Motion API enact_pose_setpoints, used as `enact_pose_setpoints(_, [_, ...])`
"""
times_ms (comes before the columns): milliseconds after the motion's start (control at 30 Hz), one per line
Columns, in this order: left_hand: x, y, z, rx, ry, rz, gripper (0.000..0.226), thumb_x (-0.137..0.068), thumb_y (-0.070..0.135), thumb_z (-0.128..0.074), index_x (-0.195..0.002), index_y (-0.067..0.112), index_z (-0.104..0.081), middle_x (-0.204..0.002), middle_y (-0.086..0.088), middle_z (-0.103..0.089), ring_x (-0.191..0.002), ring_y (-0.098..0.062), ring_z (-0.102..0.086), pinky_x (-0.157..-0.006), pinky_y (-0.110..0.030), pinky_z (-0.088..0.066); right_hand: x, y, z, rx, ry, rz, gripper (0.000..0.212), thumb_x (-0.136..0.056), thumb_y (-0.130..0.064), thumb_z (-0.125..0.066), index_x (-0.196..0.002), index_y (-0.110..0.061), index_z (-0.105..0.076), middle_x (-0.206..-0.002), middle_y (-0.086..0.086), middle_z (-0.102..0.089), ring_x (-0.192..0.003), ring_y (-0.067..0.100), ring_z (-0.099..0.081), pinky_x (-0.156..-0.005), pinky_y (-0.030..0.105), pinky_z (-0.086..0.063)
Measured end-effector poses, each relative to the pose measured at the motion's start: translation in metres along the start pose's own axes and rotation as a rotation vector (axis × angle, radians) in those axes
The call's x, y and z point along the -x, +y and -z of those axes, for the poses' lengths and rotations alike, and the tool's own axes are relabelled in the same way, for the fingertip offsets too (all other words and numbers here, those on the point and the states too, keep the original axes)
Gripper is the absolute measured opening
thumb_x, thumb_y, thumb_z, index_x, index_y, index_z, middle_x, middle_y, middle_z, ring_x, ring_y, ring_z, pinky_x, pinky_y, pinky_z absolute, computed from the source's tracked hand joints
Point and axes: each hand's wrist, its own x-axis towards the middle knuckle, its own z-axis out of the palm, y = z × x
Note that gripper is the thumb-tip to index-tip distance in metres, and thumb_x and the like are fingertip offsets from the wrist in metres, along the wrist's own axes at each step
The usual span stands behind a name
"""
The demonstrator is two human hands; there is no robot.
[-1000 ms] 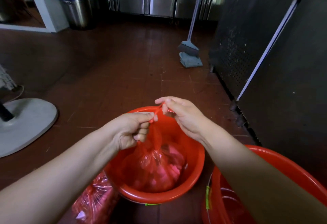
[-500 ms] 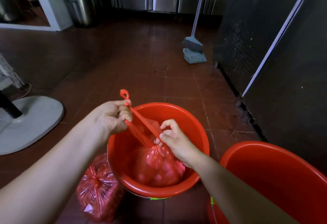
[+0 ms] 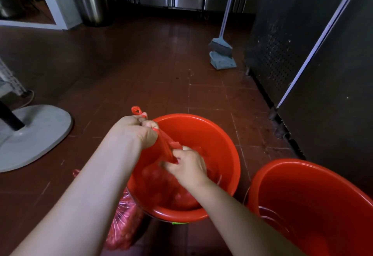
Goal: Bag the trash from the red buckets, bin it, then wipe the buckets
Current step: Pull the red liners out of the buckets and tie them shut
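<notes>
Left hand [image 3: 139, 132]: fingers clenched around the twisted handles of a red plastic bag [image 3: 167, 150], at centre frame just above the left rim of a bucket. A short loop of the bag's handle pokes out above the knuckles. The plastic runs taut, down and to the right, from this fist to the other hand.

Right hand [image 3: 187, 167]: fingers curled, pinching the same bag lower down at its gathered neck, inside the mouth of the bucket. The fingertips themselves are partly hidden by plastic.

The body of the bag sits in the bottom of the centre bucket [image 3: 220, 134], red, round, standing on the floor in the lower middle of the frame. Its contents are blurred and cannot be identified.

A second bucket [image 3: 302, 175], also red, stands at lower right, close beside bucket 1 but not visibly touching it. A second red bag [image 3: 123, 225], filled, lies on the floor at lower centre-left, against the near-left side of the centre bucket and partly behind the left forearm.

Surroundings: red-brown tiled floor [image 3: 141, 74]; a white fan base [image 3: 34, 134] at mid left; a mop [image 3: 221, 49] leaning at upper centre-right; a steel bin [image 3: 94, 7] at upper left; dark cabinets [image 3: 323, 63] along the right.
</notes>
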Motion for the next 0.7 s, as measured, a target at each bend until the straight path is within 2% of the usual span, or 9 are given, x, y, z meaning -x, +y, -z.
enact_pose_setpoints(100, [0.004,0.001,0.005,-0.012,-0.002,-0.030,0.035,-0.091,-0.002,-0.036,-0.058,0.008,-0.044,-0.026,0.001,-0.022,-0.018,-0.010,-0.014,-0.030,-0.012,-0.011,0.000,0.000,-0.002,-0.066,0.091,-0.026,0.032,-0.074,-0.044,-0.071,-0.066,-0.014,-0.063,-0.063,0.003,-0.057,-0.062,0.022,-0.056,-0.055,0.031,-0.037])
enact_pose_setpoints(200, [0.002,0.009,0.019,-0.146,-0.068,-0.012,0.033,-0.091,0.000,-0.041,-0.060,0.009,-0.046,-0.027,0.003,-0.020,-0.019,-0.011,-0.014,-0.029,-0.014,-0.011,-0.002,0.005,0.009,-0.333,-0.046,-0.064,0.014,-0.077,-0.027,-0.068,-0.066,-0.017,-0.065,-0.057,0.000,-0.061,-0.050,0.008,-0.053,-0.050,0.029,-0.041])
enact_pose_setpoints(267, [-0.004,0.014,0.031,-0.306,-0.101,0.003,0.033,-0.094,0.007,-0.043,-0.061,0.012,-0.047,-0.031,0.004,-0.025,-0.024,-0.007,-0.021,-0.030,-0.017,-0.017,-0.002,0.008,0.020,-0.539,-0.139,-0.108,0.023,-0.080,-0.007,-0.061,-0.066,-0.024,-0.066,-0.053,-0.005,-0.062,-0.045,0.004,-0.052,-0.049,0.021,-0.042])
enact_pose_setpoints(300, [-0.009,0.015,0.039,-0.387,-0.120,-0.003,0.033,-0.095,0.009,-0.043,-0.063,0.014,-0.048,-0.036,0.005,-0.032,-0.031,-0.005,-0.027,-0.036,-0.015,-0.023,-0.001,0.009,0.025,-0.624,-0.156,-0.118,0.031,-0.081,0.002,-0.057,-0.068,-0.024,-0.066,-0.054,-0.004,-0.063,-0.045,0.005,-0.054,-0.050,0.018,-0.043])
enact_pose_setpoints(367, [-0.015,0.017,0.054,-0.505,-0.106,-0.014,0.031,-0.095,0.013,-0.045,-0.065,0.016,-0.050,-0.056,0.005,-0.044,-0.051,-0.004,-0.038,-0.055,-0.017,-0.035,-0.001,0.010,0.034,-0.758,-0.151,-0.134,0.031,-0.084,0.009,-0.053,-0.075,-0.018,-0.066,-0.061,0.001,-0.067,-0.050,0.010,-0.060,-0.049,0.017,-0.043])
enact_pose_setpoints(467, [-0.018,0.018,0.070,-0.473,-0.137,-0.035,0.028,-0.096,0.009,-0.044,-0.069,0.010,-0.052,-0.074,-0.002,-0.050,-0.072,-0.013,-0.052,-0.088,-0.030,-0.047,-0.001,0.010,0.038,-0.996,-0.130,-0.262,0.013,-0.091,-0.002,-0.053,-0.088,-0.010,-0.063,-0.076,0.010,-0.073,-0.063,0.016,-0.069,-0.046,0.016,-0.041])
enact_pose_setpoints(533, [-0.016,0.016,0.074,-0.364,-0.211,-0.030,0.026,-0.096,0.005,-0.040,-0.072,0.007,-0.050,-0.078,-0.006,-0.055,-0.076,-0.018,-0.062,-0.098,-0.040,-0.047,-0.001,0.010,0.036,-1.172,-0.104,-0.395,0.008,-0.093,-0.008,-0.055,-0.091,-0.007,-0.062,-0.084,0.016,-0.073,-0.068,0.019,-0.070,-0.048,0.016,-0.042])
enact_pose_setpoints(633, [-0.014,0.011,0.078,-0.200,-0.305,-0.004,0.022,-0.095,0.006,-0.041,-0.074,0.008,-0.046,-0.067,-0.005,-0.050,-0.063,-0.011,-0.058,-0.077,-0.047,-0.056,-0.002,0.007,0.034,-1.374,-0.078,-0.557,0.005,-0.089,-0.006,-0.061,-0.084,-0.006,-0.062,-0.084,0.020,-0.071,-0.068,0.018,-0.068,-0.046,0.016,-0.039])
enact_pose_setpoints(700, [-0.012,0.005,0.083,-0.181,-0.333,0.035,0.020,-0.090,0.004,-0.043,-0.071,0.011,-0.042,-0.058,0.000,-0.038,-0.048,-0.006,-0.039,-0.057,-0.030,-0.058,-0.003,0.004,0.033,-1.415,-0.063,-0.617,0.009,-0.083,-0.002,-0.066,-0.078,-0.007,-0.061,-0.074,0.014,-0.067,-0.061,0.016,-0.066,-0.042,0.015,-0.036])
